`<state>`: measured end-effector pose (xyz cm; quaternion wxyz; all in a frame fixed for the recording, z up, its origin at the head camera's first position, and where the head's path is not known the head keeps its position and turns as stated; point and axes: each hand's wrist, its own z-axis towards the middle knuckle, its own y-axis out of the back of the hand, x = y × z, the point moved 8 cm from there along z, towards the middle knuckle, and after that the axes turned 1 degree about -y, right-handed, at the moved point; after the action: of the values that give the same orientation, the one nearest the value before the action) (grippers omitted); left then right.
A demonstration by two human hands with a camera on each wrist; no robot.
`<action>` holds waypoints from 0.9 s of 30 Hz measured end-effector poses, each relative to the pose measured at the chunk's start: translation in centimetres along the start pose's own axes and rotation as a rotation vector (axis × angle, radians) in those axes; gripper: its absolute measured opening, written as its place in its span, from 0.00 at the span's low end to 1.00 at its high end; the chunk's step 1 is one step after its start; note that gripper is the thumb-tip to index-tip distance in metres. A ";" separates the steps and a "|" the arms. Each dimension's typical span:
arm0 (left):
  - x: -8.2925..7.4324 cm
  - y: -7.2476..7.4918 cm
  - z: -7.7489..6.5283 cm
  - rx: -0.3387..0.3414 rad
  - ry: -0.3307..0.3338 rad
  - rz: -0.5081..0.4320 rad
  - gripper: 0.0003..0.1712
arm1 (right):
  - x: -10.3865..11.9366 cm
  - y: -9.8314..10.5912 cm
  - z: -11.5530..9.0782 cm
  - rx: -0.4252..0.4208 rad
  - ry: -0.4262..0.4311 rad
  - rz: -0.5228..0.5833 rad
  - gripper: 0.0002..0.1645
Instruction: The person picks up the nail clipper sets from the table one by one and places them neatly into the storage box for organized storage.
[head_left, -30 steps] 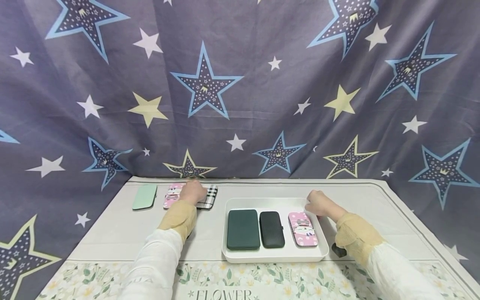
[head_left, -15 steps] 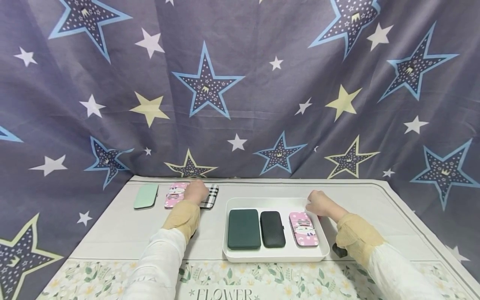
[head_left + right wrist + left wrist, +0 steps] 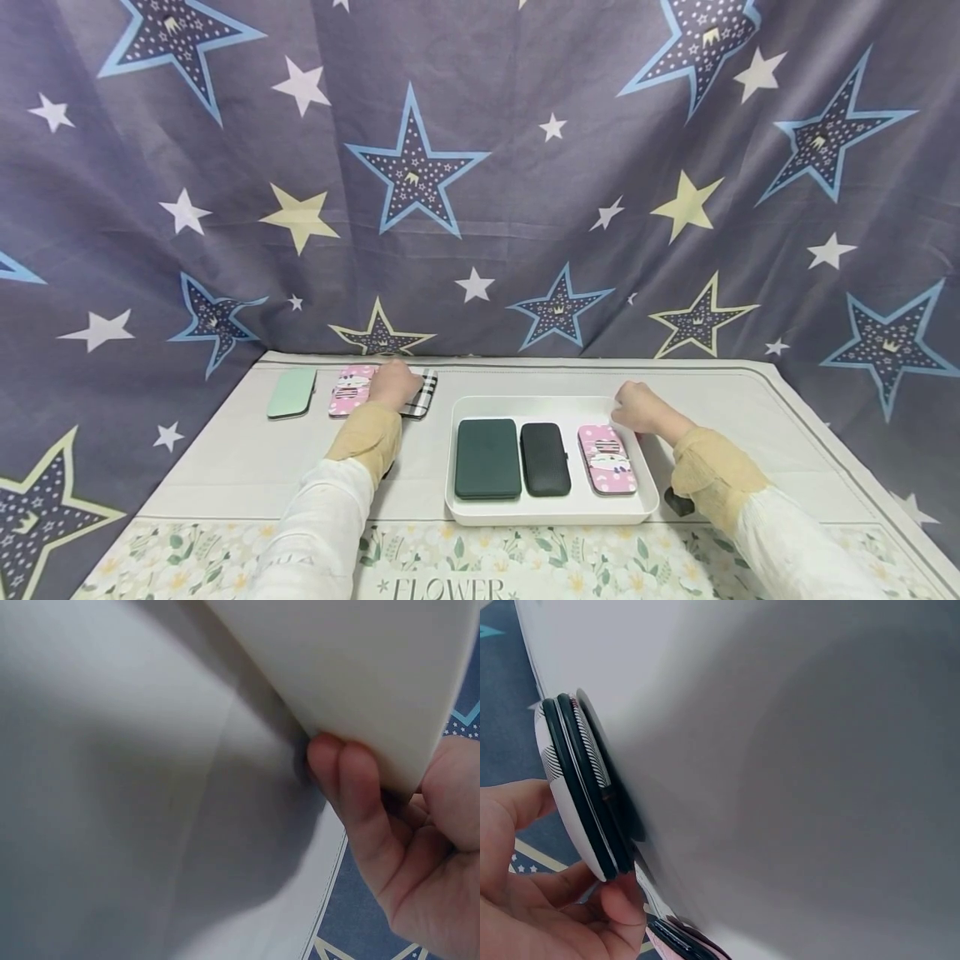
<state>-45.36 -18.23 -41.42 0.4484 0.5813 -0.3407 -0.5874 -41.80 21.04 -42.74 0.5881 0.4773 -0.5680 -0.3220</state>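
Note:
At the back left of the table, my left hand (image 3: 393,385) grips a small black-and-white plaid hinged case (image 3: 422,396), partly covering it. The left wrist view shows the thumb on one side of this rounded case (image 3: 579,802) and curled fingers at its lower end; the case lies close to the tabletop. A pink case (image 3: 351,390) with a cartoon print is just left of that hand. My right hand (image 3: 647,410) holds the far right corner of a white tray (image 3: 551,515). Seen from the right wrist, its fingers curl under the tray wall (image 3: 375,675).
Inside the tray lie a dark green case (image 3: 487,458), a narrower black case (image 3: 545,458) and another pink cartoon case (image 3: 606,458). A mint-green case (image 3: 292,392) is at the far left. Behind the table hangs a star-patterned curtain (image 3: 495,225). A floral band (image 3: 420,546) runs along the front.
The left hand has shifted very slightly right over the plaid case. The head view has moved a little. The right hand and tray stay put.

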 end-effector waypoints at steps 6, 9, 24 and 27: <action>0.3 0.0 0.1 -0.010 0.035 -0.048 0.20 | 0.0 -0.1 0.0 0.000 -0.010 0.001 0.12; 0.4 0.0 0.2 -0.023 0.049 -0.078 0.19 | 0.0 0.0 0.0 -0.002 -0.007 -0.003 0.13; 1.3 -0.2 1.1 -0.016 0.077 -0.131 0.17 | 0.4 0.4 -0.3 -0.032 0.038 -0.011 0.17; 1.5 -0.2 1.1 -0.014 0.099 -0.157 0.17 | 0.3 0.3 -0.2 -0.031 0.042 -0.008 0.18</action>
<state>-46.37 -19.72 -42.04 0.4212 0.6316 -0.2673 -0.5935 -41.63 20.88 -42.35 0.6060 0.4770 -0.5487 -0.3228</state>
